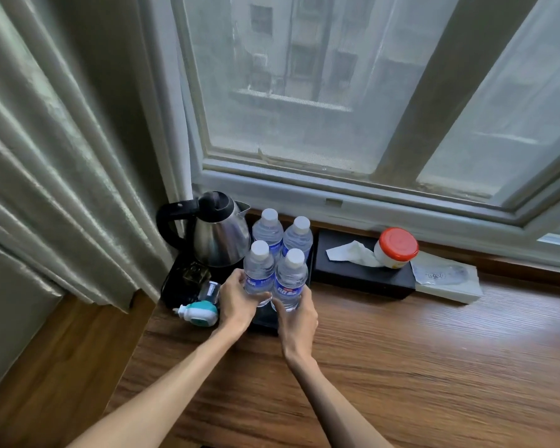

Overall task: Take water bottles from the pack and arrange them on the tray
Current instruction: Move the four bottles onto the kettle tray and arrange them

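Several clear water bottles with white caps and blue labels stand upright on a black tray (265, 324) beside the window. Two stand at the back: one (267, 229) next to the kettle, the other (298, 237) to its right. My left hand (236, 300) grips the front left bottle (258, 270) near its base. The front right bottle (290, 279) is held low down by my right hand (296, 318). The two front bottles touch each other. No bottle pack is in view.
A steel kettle (219, 236) with a black handle stands on the tray's left part. A teal and white plug-in device (199, 313) lies at the tray's left. To the right sit a black tissue box (359, 270), a red-lidded jar (396, 248) and a wrapped white packet (446, 278). Curtain hangs at left.
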A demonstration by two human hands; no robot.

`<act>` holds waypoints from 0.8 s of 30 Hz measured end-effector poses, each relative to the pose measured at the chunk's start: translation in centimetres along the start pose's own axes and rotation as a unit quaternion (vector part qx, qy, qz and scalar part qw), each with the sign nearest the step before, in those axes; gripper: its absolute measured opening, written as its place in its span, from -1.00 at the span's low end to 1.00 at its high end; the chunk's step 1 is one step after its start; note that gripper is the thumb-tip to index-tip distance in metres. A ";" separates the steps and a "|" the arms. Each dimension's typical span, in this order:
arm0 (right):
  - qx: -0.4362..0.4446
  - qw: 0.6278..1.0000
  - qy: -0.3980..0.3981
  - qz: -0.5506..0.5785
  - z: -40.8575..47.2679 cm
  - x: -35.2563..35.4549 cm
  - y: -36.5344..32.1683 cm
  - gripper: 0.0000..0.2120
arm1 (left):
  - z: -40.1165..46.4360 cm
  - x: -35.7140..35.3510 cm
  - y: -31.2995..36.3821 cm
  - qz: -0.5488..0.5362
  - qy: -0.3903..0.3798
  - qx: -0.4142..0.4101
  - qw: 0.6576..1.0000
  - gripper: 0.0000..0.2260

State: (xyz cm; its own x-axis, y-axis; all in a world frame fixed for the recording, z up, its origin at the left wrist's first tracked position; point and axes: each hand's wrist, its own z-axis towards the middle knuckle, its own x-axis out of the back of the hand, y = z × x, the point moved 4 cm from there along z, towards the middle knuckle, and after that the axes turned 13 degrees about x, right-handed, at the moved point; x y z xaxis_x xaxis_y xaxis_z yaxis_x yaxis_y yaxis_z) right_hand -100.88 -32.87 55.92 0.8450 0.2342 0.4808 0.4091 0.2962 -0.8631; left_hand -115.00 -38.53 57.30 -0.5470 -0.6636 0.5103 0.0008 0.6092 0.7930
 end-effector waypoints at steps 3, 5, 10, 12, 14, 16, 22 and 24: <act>0.000 1.000 -0.004 -0.024 0.2 -0.5 -0.1 -0.48 | 0.3 0.1 0.7 0.003 -0.014 -0.006 1.000 -0.60; 0.001 1.000 -0.004 -0.026 0.6 -0.6 -0.2 -0.49 | 0.6 0.1 1.1 0.010 -0.016 -0.009 1.000 -0.59; 0.001 1.000 -0.014 -0.015 1.7 -0.4 0.0 -0.53 | 0.9 -0.3 1.1 0.009 0.003 -0.008 1.000 -0.58; 0.001 1.000 -0.015 -0.014 1.8 -0.3 0.0 -0.51 | 0.8 -0.5 1.0 0.005 0.010 -0.009 1.000 -0.57; 0.001 1.000 -0.013 -0.011 1.7 -0.4 0.0 -0.49 | 0.8 -0.6 0.8 0.003 0.014 -0.011 1.000 -0.55; 0.008 1.000 -0.012 -0.013 1.6 -0.4 0.0 -0.47 | 0.7 -0.6 0.8 0.004 0.017 -0.015 1.000 -0.54; 0.013 1.000 -0.009 0.004 1.5 -0.3 -0.1 -0.46 | 0.3 -0.6 1.0 -0.002 0.014 -0.016 1.000 -0.56; 0.004 1.000 -0.003 0.016 1.5 -0.2 -0.3 -0.49 | 0.1 -0.7 1.1 -0.001 0.014 -0.015 1.000 -0.56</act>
State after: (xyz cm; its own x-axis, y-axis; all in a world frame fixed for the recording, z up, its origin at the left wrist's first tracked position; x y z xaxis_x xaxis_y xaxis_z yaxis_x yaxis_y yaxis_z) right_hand -101.67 -31.62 56.30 0.8553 0.2490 0.4544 0.3797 0.2955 -0.8766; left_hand -114.73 -37.38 57.78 -0.5233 -0.6768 0.5177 0.0245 0.5953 0.8031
